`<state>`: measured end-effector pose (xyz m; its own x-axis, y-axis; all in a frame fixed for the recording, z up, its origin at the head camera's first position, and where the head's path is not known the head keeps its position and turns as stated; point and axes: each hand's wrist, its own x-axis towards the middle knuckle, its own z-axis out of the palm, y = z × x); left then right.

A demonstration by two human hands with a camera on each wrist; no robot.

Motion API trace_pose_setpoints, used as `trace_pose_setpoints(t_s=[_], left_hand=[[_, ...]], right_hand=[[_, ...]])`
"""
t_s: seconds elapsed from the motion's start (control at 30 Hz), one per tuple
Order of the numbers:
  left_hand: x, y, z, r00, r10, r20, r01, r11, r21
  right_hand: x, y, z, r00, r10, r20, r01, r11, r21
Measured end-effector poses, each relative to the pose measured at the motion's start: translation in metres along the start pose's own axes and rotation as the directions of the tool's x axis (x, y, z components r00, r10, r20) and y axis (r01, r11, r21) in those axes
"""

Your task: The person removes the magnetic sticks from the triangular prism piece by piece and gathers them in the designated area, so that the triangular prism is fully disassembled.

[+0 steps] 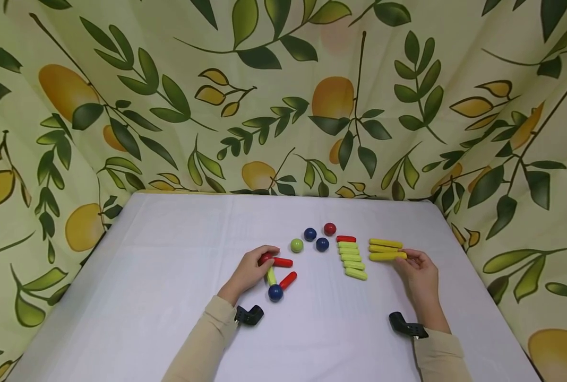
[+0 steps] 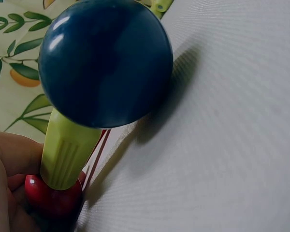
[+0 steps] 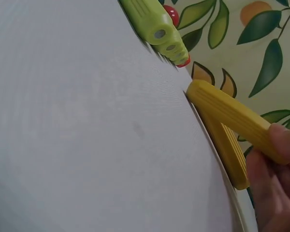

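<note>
My left hand [image 1: 248, 271] grips a red ball [image 2: 53, 198] at one corner of a small joined shape. From that ball extend a red stick [image 1: 283, 262] and a lime stick [image 2: 70, 150]. The lime stick runs to a blue ball [image 1: 275, 293], where a second red stick [image 1: 288, 280] points up and right. On the right, my right hand [image 1: 419, 273] pinches the end of a yellow magnetic stick [image 3: 237, 118] between thumb and fingers. Its far end is by two more yellow sticks [image 1: 385, 242]; the right wrist view shows it tilted above one of them.
Lime sticks [image 1: 352, 258] with metal end discs lie in a column under a red stick [image 1: 346, 239]. Behind the joined shape sit a green ball [image 1: 297, 245], two blue balls [image 1: 322, 244] and a red ball [image 1: 329, 228]. A white cloth [image 1: 169, 228] covers the table; a patterned curtain hangs behind.
</note>
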<state>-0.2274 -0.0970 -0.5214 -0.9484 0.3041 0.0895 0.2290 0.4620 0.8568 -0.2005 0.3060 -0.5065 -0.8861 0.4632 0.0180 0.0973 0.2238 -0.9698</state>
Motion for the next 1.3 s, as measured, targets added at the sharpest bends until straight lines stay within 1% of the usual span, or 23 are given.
trace_pose_setpoints(t_s=[0.07,0.1,0.17,0.2,0.3,0.53,0.73,0.8,0.9,0.97,1.03,1.13,1.23,1.3], left_hand=[[0.000,0.000,0.000,1.000,-0.005,-0.002,0.005,1.000,-0.004],[0.000,-0.001,0.000,1.000,-0.005,-0.002,0.005,1.000,-0.002],[0.000,-0.001,0.000,1.000,-0.004,-0.006,0.004,1.000,-0.001],[0.000,-0.001,0.000,1.000,-0.005,-0.005,0.005,1.000,-0.003],[0.000,-0.001,-0.001,1.000,-0.006,-0.006,0.006,1.000,-0.007],[0.000,-0.001,-0.002,1.000,-0.004,-0.004,0.004,1.000,-0.013],[0.000,0.000,-0.003,1.000,-0.006,-0.002,0.006,1.000,-0.013],[0.000,0.000,-0.003,1.000,-0.006,0.000,0.006,1.000,-0.011],[0.000,0.001,-0.003,1.000,0.001,0.002,-0.001,1.000,0.001],[0.000,0.001,-0.003,1.000,-0.001,0.000,0.001,1.000,0.008],[-0.001,0.001,-0.003,1.000,-0.001,-0.001,0.001,1.000,0.008],[-0.001,0.001,-0.002,1.000,-0.002,-0.006,0.002,1.000,0.006],[-0.001,0.001,-0.002,1.000,0.001,-0.004,-0.001,1.000,0.007],[0.000,0.001,-0.002,1.000,0.001,0.000,-0.001,1.000,0.008]], right_hand=[[0.000,0.002,0.000,1.000,-0.005,-0.013,0.003,0.993,-0.115],[0.000,0.003,0.000,1.000,-0.014,-0.017,0.010,0.983,-0.183],[0.000,0.005,-0.001,1.000,-0.025,-0.016,0.019,0.959,-0.284],[0.000,0.006,-0.001,0.999,-0.033,-0.013,0.027,0.946,-0.324],[0.000,0.007,-0.001,0.999,-0.044,0.000,0.041,0.922,-0.386],[0.001,0.007,0.000,0.998,-0.067,0.023,0.070,0.908,-0.414],[0.002,0.008,0.001,0.995,-0.101,0.023,0.101,0.896,-0.433],[0.001,0.008,0.001,0.995,-0.102,0.007,0.096,0.900,-0.425],[-0.001,0.007,0.001,0.993,-0.109,-0.040,0.082,0.903,-0.422],[-0.002,0.005,0.002,0.990,-0.124,-0.073,0.085,0.912,-0.402],[-0.003,0.002,0.003,0.988,-0.135,-0.079,0.096,0.921,-0.378],[-0.006,-0.004,0.007,0.991,-0.123,-0.046,0.100,0.937,-0.334],[-0.012,-0.012,0.011,0.994,-0.106,0.007,0.102,0.942,-0.319],[-0.016,-0.018,0.016,0.992,-0.119,0.042,0.126,0.945,-0.303]])
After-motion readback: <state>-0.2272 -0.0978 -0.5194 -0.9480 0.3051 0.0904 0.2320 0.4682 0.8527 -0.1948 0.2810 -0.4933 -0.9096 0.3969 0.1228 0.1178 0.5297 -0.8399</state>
